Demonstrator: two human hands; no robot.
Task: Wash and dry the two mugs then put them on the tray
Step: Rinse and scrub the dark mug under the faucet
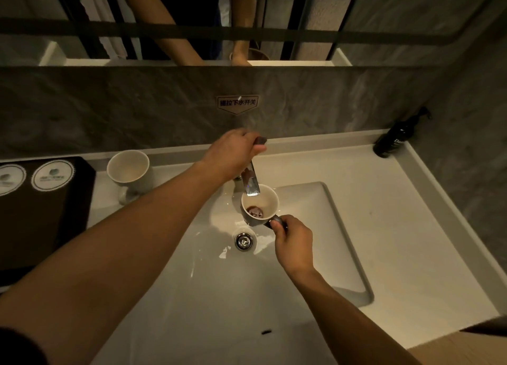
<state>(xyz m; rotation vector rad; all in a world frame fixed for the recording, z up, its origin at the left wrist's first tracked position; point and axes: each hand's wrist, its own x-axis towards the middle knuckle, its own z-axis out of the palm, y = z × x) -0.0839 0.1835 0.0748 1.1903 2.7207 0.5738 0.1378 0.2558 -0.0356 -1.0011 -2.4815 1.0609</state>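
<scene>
My right hand [293, 242] grips the handle of a mug [260, 206] and holds it over the white sink [315, 227], right under the faucet spout [252, 184]. Dark brown liquid lies in the mug's bottom. My left hand [234, 151] reaches across and grips the faucet handle [260, 141] at the back of the basin. A second white mug [129, 172] stands upright on the counter to the left of the faucet. A dark tray [55, 213] with two round white coasters sits at the far left.
The drain [244, 241] sits in the basin middle, just below the held mug. A black pump bottle [395, 139] stands in the back right corner of the white counter [411, 241]. A grey stone wall and a mirror rise behind the sink.
</scene>
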